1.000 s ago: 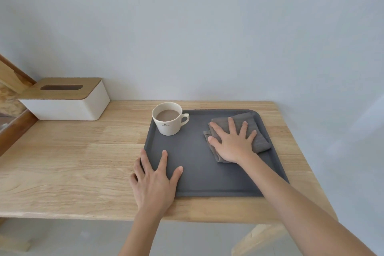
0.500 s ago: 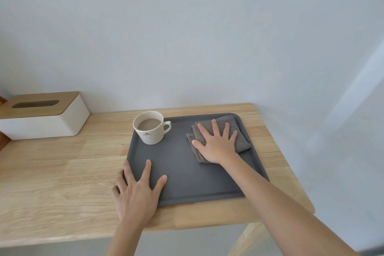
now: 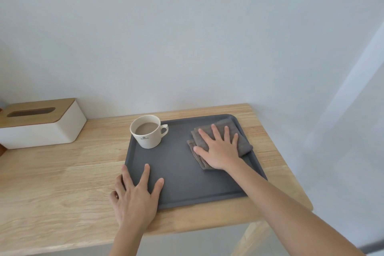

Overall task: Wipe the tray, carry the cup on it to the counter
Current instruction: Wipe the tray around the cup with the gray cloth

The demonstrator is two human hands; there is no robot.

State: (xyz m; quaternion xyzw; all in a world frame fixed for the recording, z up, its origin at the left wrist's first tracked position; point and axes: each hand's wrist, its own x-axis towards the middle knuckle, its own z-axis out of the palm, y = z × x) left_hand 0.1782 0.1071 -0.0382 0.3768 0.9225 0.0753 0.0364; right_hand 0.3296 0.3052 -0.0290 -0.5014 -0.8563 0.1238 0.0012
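The folded grey cloth (image 3: 223, 141) was partly hidden under the right hand (image 3: 220, 149), whose fingers (image 3: 215, 132) lay spread flat on it, gripping nothing. The white box with wooden lid (image 3: 39, 122) was cut off at frame left. The dark grey rectangular tray (image 3: 187, 164) lay lower centre on the light wooden table (image 3: 62, 172), long axis left-right. The white ceramic cup (image 3: 148, 131) stood at its upper-left corner, handle pointing right. The left hand (image 3: 135, 197) pressed flat, fingers spread, on the lower-left corner.

Dark grey tray (image 3: 182, 176) on pale wood-grain table (image 3: 62, 183); at its 11 o'clock, a white cup (image 3: 148, 134) of light brown drink with small dark logo; at 1 o'clock, brownish-grey cloth (image 3: 241, 141); white tissue box (image 3: 41, 133), tan wooden lid.
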